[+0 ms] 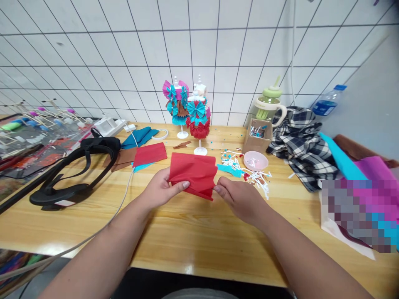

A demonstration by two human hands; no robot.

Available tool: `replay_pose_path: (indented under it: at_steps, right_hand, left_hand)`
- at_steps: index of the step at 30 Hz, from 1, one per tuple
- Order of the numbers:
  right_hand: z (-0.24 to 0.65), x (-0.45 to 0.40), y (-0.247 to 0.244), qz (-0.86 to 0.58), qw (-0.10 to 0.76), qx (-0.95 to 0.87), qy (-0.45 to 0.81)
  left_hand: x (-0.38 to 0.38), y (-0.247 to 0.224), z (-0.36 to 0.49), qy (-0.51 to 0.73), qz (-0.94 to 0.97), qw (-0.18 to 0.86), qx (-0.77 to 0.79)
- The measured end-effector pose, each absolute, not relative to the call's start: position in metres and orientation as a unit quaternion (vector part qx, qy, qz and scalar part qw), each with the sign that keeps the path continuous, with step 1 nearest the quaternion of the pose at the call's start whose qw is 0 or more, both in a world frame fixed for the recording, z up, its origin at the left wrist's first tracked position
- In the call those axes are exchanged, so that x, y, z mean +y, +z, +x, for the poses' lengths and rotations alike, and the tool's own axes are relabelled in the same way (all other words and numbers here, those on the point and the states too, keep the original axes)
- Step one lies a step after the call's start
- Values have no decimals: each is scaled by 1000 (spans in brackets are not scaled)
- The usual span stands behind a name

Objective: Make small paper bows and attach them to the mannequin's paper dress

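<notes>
Between my hands, above the wooden table, is a red crepe paper sheet (193, 170), loosely folded with wrinkles along its lower part. My left hand (162, 187) grips its left side, thumb on top and fingers behind. At the lower right corner, my right hand (238, 197) pinches the edge between thumb and curled fingers. Just behind the sheet stand small white dress forms wearing paper ruffles and bows; the front one (198, 120) is in red and blue, another (177, 104) in purple, blue and brown. A second red sheet (151, 154) lies left on brown and blue pieces.
A black head strap (77, 170) and a white cable (124, 195) lie at left. To the right are paper scraps (230, 160), a pink bowl (255, 161), a cardboard box (257, 139), a green-lidded cup (270, 101) and a checked cloth (302, 141). A tiled wall closes the back.
</notes>
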State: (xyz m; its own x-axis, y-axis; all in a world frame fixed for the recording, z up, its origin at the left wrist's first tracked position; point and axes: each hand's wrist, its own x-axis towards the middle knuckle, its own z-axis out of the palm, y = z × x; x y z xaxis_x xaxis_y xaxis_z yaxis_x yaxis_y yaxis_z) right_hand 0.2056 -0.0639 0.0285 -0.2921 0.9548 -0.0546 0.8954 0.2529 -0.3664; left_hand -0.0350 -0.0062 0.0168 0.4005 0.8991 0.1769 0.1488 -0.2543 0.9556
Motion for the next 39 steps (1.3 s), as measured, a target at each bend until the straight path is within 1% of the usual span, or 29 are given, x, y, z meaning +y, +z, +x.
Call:
replay_pose_path:
  at_steps: [2,7,12,14,17,18,20,23,26,29,32,34,35,37,38,39]
  right_hand:
    - [204,-65,31,-593,88,-788,140]
    - [203,-64,31,-593,67,-792,131]
    - [204,-63,29,-594,66,-790,139]
    - [203,-64,28,-598,72,-787,134]
    - [201,-64,27,-604,89,-784,110]
    - [201,-63,26,-608,92,-782,100]
    - [200,-62,25,-615,86,-779,87]
    - [200,-60,24,-619,55,-779,88]
    - [200,-60,24,-615,28,-782,93]
    - [200,-60,22,-601,32,-790,119]
    - [204,-57,20,-629,53,-760,153]
    - [208,-56,20,-671,90,-719,158]
    - [211,-56,20,-689,129,-698,148]
    - [212,-60,22,-690,232,-677,109]
    - [210,-63,23,-666,280,-685,91]
    - [207,-67,23,-626,310,-711,84]
  left_hand:
    - [-8,20,-39,415,695,443,384]
    - [-5,20,-37,403,667,487,394]
    - [-7,22,-33,384,667,497,402]
    - [-8,19,-34,412,669,459,414]
    - [-6,12,-41,507,651,355,441]
    - [-5,10,-43,520,645,340,445]
    - [-3,10,-45,511,645,344,451]
    - [-2,16,-44,473,664,364,450]
    - [-6,24,-36,397,690,425,431]
    - [-7,25,-30,380,697,437,422]
    - [-4,23,-26,378,685,440,441]
    - [-1,20,-26,390,636,467,474]
    - [0,17,-25,406,592,497,487]
    - [2,12,-23,426,478,593,488]
    - [3,8,-22,424,420,646,476]
    - [3,5,-20,410,373,695,459]
